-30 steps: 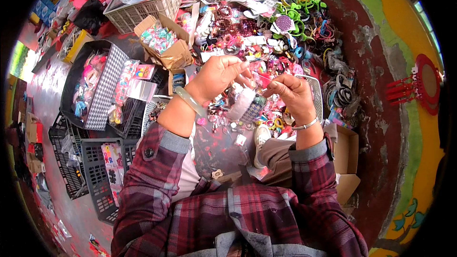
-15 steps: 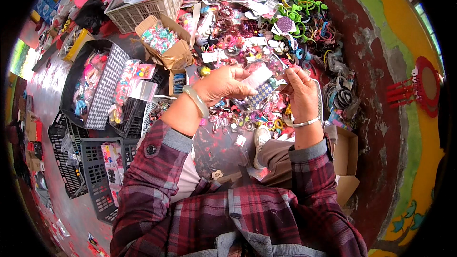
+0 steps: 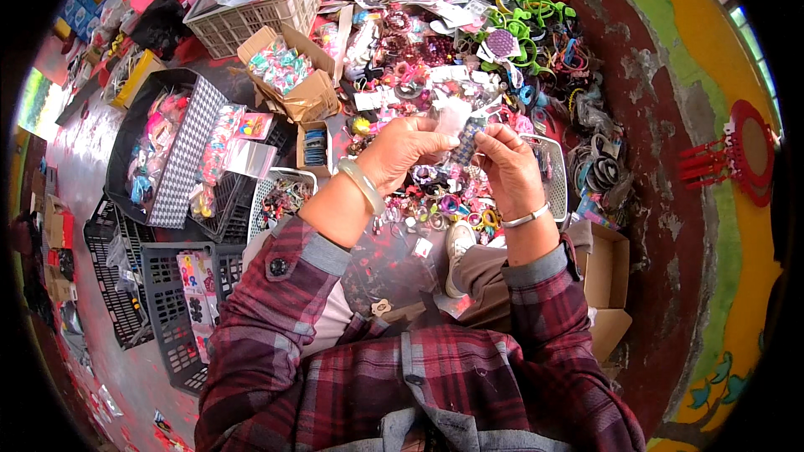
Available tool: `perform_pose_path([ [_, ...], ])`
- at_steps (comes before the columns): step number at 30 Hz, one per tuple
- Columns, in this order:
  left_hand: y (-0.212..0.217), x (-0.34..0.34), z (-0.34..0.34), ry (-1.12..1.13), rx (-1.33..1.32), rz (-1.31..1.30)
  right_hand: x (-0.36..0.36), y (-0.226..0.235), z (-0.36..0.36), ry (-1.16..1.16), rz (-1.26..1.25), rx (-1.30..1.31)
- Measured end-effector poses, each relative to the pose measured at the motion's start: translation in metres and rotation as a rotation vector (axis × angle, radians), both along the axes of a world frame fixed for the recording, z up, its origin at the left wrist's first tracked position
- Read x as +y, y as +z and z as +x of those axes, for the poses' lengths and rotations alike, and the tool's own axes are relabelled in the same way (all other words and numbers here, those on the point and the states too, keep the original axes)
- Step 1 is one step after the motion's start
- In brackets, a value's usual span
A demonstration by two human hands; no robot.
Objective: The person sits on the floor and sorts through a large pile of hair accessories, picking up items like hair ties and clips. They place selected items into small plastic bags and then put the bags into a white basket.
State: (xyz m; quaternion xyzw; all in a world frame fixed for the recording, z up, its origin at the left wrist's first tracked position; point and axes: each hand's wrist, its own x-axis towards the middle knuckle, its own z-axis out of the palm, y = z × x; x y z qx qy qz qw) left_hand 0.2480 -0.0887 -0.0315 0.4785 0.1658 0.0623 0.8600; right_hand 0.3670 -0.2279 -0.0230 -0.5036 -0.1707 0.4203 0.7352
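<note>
Between my hands, above the heap of hair accessories, is a small clear packet [image 3: 452, 117] with a pale pinkish-white part and a blue checked piece [image 3: 466, 144]. My left hand [image 3: 400, 155], a pale bangle on its wrist, pinches the packet between thumb and fingers. Closed fingertips of my right hand [image 3: 509, 169] meet at the right edge of the checked piece; a silvery bracelet circles that wrist. What exactly lies inside the packet is too small to make out. Below spreads the heap of hair ties and trinkets [image 3: 440, 201], mostly pink and red.
White baskets stand by my left forearm [image 3: 261, 201] and right hand [image 3: 554, 151]. Further left are a cardboard box of wrapped pieces [image 3: 322, 105], a houndstooth box [image 3: 186, 163] and dark crates [image 3: 167, 318]. Green bands [image 3: 532, 21] lie at the far right; an open carton [image 3: 610, 272] sits near my right elbow.
My right hand has moved left and down onto the checked piece, closer to my left hand. The left hand has shifted slightly right, and the packet is now more upright.
</note>
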Motion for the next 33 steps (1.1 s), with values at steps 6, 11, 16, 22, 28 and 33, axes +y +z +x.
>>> perform_pose_path([
  [6, -0.007, 0.001, 0.005, 0.084, -0.097, 0.033, 0.0, -0.004, -0.001, 0.069, -0.041, -0.19],
  [11, -0.01, 0.0, 0.004, 0.118, -0.132, 0.04, 0.001, -0.001, -0.005, 0.119, -0.062, -0.278],
  [16, -0.005, -0.002, 0.004, 0.066, -0.139, -0.003, 0.002, 0.003, -0.011, 0.109, -0.029, -0.224],
  [22, -0.008, 0.0, 0.004, 0.089, -0.065, -0.12, 0.001, -0.001, -0.007, 0.127, -0.057, -0.221],
  [28, -0.006, 0.002, 0.006, 0.123, -0.117, -0.145, 0.001, -0.005, -0.011, 0.179, -0.05, -0.202],
  [33, -0.003, 0.001, 0.005, 0.205, -0.124, -0.238, 0.002, -0.003, -0.012, 0.172, -0.097, -0.18],
])
